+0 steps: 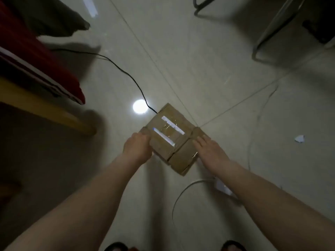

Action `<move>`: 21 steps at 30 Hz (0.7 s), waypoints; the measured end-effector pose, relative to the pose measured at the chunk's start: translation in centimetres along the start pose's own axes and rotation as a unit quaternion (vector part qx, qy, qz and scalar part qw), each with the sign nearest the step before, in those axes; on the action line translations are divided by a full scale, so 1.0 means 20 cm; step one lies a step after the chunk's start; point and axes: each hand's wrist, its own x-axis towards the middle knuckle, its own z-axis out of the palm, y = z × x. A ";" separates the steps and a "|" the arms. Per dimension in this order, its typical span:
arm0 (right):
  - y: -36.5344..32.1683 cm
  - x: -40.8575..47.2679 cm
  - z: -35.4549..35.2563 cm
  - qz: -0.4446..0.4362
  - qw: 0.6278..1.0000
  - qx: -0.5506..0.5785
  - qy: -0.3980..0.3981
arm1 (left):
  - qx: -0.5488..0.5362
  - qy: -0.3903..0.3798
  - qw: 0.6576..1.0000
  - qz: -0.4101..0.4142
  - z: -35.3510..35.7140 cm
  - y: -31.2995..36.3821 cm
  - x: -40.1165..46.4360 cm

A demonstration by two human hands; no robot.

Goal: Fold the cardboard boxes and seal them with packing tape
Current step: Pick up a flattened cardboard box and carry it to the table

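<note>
A flattened brown cardboard box (172, 136) lies low over the tiled floor in the middle of the head view, with shiny clear tape (170, 131) across its upper panel. My left hand (137, 147) grips the box's left edge with curled fingers. On the lower right panel my right hand (208, 151) rests flat with its fingers straight. No tape roll shows.
A black cable (126, 73) runs across the floor to the box's far corner. A bed edge with red bedding (41, 69) fills the left. Chair legs (262, 38) stand at the upper right. A white cord (181, 196) and a paper scrap (300, 138) lie at the right.
</note>
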 end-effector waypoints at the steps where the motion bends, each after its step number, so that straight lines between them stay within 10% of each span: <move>1: -0.01 0.05 0.05 0.002 1.000 -0.010 -0.005 | -0.001 -0.011 1.000 -0.013 0.05 -0.01 0.03; 9: 0.01 0.29 0.38 -0.001 0.999 -0.023 0.028 | -0.281 0.071 0.942 -0.171 0.38 -0.03 0.25; 15: 0.01 0.35 0.47 0.007 1.000 -0.015 0.005 | -0.693 0.005 0.581 -0.426 0.50 0.08 0.28; 21: 0.00 0.37 0.48 0.017 1.000 0.006 0.014 | -0.771 -0.066 0.498 -0.391 0.57 0.16 0.26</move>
